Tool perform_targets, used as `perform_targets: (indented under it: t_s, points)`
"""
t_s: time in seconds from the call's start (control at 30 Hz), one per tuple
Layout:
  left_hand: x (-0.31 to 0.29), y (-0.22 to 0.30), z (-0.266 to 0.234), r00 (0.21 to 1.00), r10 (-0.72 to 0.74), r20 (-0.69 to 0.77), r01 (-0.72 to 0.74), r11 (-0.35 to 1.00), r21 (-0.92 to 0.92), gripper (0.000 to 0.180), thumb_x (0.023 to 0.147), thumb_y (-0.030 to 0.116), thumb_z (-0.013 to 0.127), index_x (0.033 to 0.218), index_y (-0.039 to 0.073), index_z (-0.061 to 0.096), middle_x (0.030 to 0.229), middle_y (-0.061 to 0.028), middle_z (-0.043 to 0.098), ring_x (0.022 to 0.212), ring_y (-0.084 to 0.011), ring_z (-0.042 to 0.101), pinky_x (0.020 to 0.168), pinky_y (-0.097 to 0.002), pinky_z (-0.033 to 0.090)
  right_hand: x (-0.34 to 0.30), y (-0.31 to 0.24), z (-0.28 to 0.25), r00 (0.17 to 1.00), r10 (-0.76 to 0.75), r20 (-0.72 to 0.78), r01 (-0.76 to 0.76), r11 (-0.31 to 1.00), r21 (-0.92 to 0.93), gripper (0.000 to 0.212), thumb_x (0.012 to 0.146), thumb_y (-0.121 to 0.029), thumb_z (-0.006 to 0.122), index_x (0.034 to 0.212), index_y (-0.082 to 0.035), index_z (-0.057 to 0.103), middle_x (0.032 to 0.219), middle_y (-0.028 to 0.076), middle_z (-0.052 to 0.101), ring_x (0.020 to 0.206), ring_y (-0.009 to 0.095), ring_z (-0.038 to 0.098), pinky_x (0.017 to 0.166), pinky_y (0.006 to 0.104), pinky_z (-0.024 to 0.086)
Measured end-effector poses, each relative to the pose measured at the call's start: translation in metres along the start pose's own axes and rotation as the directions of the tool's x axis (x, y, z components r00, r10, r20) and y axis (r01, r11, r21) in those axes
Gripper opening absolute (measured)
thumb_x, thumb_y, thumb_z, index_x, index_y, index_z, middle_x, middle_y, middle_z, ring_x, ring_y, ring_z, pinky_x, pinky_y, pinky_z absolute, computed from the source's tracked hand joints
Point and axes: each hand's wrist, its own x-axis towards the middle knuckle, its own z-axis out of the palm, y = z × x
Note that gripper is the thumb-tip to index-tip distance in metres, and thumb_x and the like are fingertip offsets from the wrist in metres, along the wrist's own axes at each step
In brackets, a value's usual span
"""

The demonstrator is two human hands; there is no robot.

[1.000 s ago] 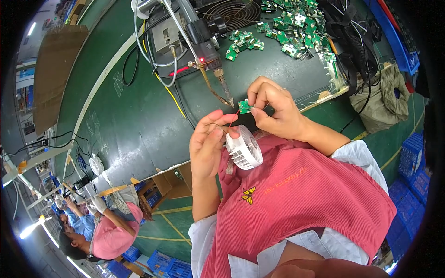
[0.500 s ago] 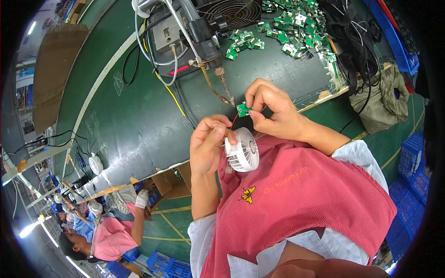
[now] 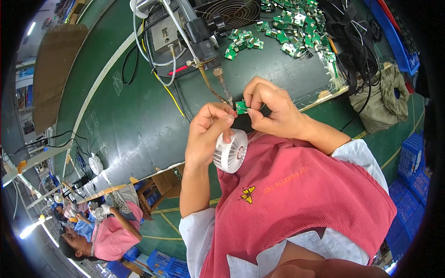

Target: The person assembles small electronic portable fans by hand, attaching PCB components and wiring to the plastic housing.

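Observation:
My right hand [image 3: 273, 109] pinches a small green circuit board [image 3: 240, 107] by its right edge. The board sits right beside the tip of a soldering iron [image 3: 224, 85] clamped in a stand, with a thin solder feed tube [image 3: 208, 85] alongside. My left hand [image 3: 206, 129] is closed, its thumb and forefinger pinched close to the board's left edge. Lower fingers of that hand curl on a white round handheld fan head [image 3: 230, 152], which hangs in front of my pink apron. The red wire between the fingers and board is mostly hidden now.
Many green circuit boards [image 3: 296, 30] lie heaped at the back right, beside black straps [image 3: 347, 41]. The soldering machine [image 3: 167, 39] with cables fills the back middle. Another white fan [image 3: 95, 164] stands at left, near a co-worker in pink [image 3: 116, 236]. Blue crates [image 3: 410, 157] stand right.
My left hand has moved up toward the board, and the fan has shifted left and turned. The board has edged slightly left and up. The co-worker's hands have moved left.

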Motion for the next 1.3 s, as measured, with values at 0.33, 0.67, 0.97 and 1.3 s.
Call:
perform_targets:
  t_s: [0.33, 0.67, 0.97, 1.3]
  points:
    - [0.0027, 0.0061, -0.0014, 0.995, -0.069, 0.072, 0.065, 0.996, 0.063, 0.003, 0.087, 0.005, 0.052, 0.088, 0.003, 0.05, 0.081, -0.0111, 0.062, 0.049, -0.0081, 0.05, 0.055, -0.0215, 0.043, 0.0005, -0.0018, 0.001, 1.0, 0.025, 0.017, -0.025, 1.0, -0.019, 0.021, 0.067, 0.006, 0.059, 0.073, -0.003, 0.041, 0.078, 0.011, 0.05, 0.068, 0.023, 0.05, 0.059, 0.0311, 0.041]
    - [0.0043, 0.0045, -0.0004, 0.994, -0.081, 0.08, 0.079, 0.996, 0.035, 0.005, 0.089, 0.006, 0.049, 0.088, 0.003, 0.045, 0.074, -0.012, 0.061, 0.046, -0.009, 0.049, 0.052, -0.0215, 0.043, 0.0013, -0.0012, 0.0035, 1.0, 0.019, 0.02, -0.019, 1.0, -0.003, 0.02, 0.067, 0.006, 0.058, 0.072, -0.002, 0.041, 0.077, 0.012, 0.05, 0.065, 0.022, 0.05, 0.056, 0.0304, 0.042]
    - [0.0049, 0.0051, 0.0024, 0.996, -0.064, 0.059, 0.065, 0.998, -0.001, 0.006, 0.09, 0.005, 0.048, 0.086, 0.003, 0.044, 0.072, -0.0111, 0.06, 0.048, -0.0099, 0.049, 0.045, -0.02, 0.04, 0.0041, -0.0018, 0.0044, 1.0, -0.005, 0.012, 0.005, 0.999, -0.036, 0.021, 0.066, 0.007, 0.058, 0.072, -0.002, 0.041, 0.076, 0.012, 0.05, 0.065, 0.023, 0.05, 0.056, 0.0299, 0.042]
    - [0.0056, 0.006, 0.0025, 0.997, -0.067, 0.043, 0.067, 0.998, -0.009, 0.006, 0.09, 0.004, 0.048, 0.085, 0.004, 0.044, 0.071, -0.0106, 0.059, 0.049, -0.0104, 0.05, 0.046, -0.0206, 0.039, 0.0067, -0.0007, 0.005, 0.999, -0.031, 0.008, 0.031, 0.998, -0.046, 0.022, 0.066, 0.007, 0.059, 0.073, -0.002, 0.041, 0.076, 0.012, 0.05, 0.065, 0.023, 0.051, 0.056, 0.0305, 0.042]
